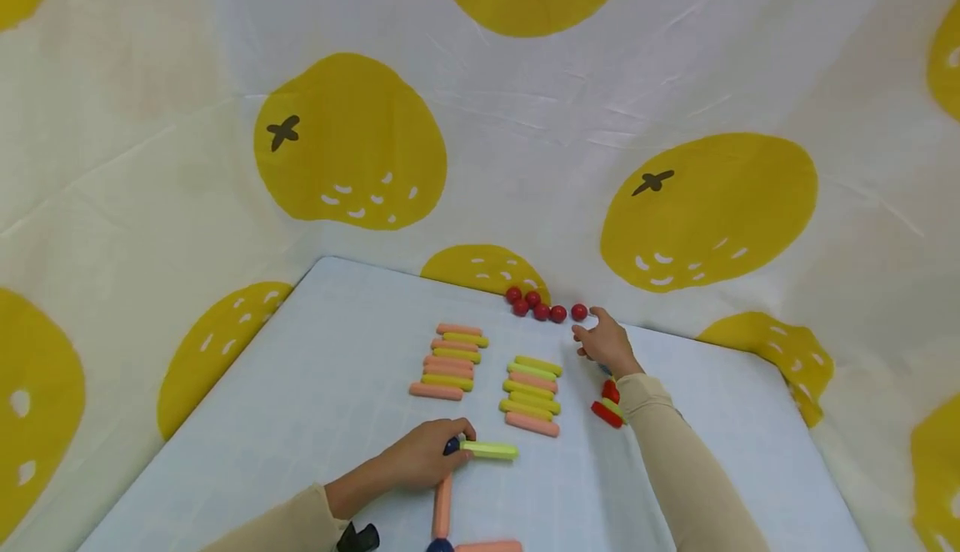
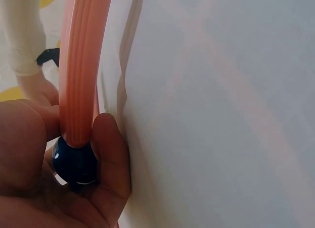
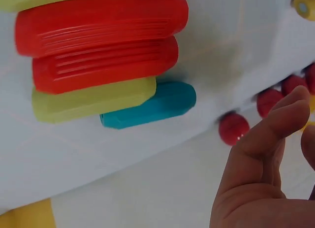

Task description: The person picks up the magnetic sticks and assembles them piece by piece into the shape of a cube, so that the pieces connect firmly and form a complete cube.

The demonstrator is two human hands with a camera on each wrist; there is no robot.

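Note:
My left hand [image 1: 429, 455] grips a dark blue ball [image 1: 452, 445] low over the near part of the table. A yellow-green rod [image 1: 491, 450] sticks out to the right of that ball, and a salmon rod [image 1: 442, 509] runs from it toward me. In the left wrist view, thumb and fingers curl round the blue ball [image 2: 75, 161] at the salmon rod's end [image 2: 83, 70]. At the table's far edge, my right hand [image 1: 606, 345] reaches beside a red ball [image 1: 579, 312] with fingers loosely bent. The right wrist view shows nothing between those fingers; the red ball [image 3: 234, 128] lies behind them.
Several more red balls [image 1: 542, 312] line the far edge. Two columns of salmon and yellow rods [image 1: 448, 370] [image 1: 531, 406] lie mid-table. Red rods [image 3: 103, 21], yellow-green ones and a blue rod [image 3: 152, 106] lie beneath my right forearm. Another dark blue ball [image 1: 440, 545] joins salmon rods at the front.

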